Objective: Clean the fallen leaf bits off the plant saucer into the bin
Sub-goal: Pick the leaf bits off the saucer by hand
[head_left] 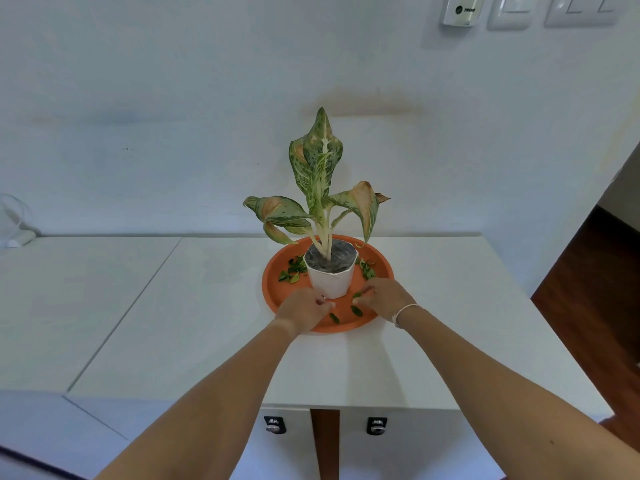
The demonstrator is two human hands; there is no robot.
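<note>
White counter [214, 306] carries orange saucer [382, 268]; white pot [332, 277] at centre. Left hand [304, 311] curled over near rim, grip unclear, contents hidden. Right hand [384, 296] pinching leaf bit [356, 294]. More leaf bits [294, 271] scattered around pot.

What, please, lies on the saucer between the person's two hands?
In the head view, between the left hand and right hand, the round orange plastic saucer holds the white faceted pot's base and two small green leaf bits.
</note>
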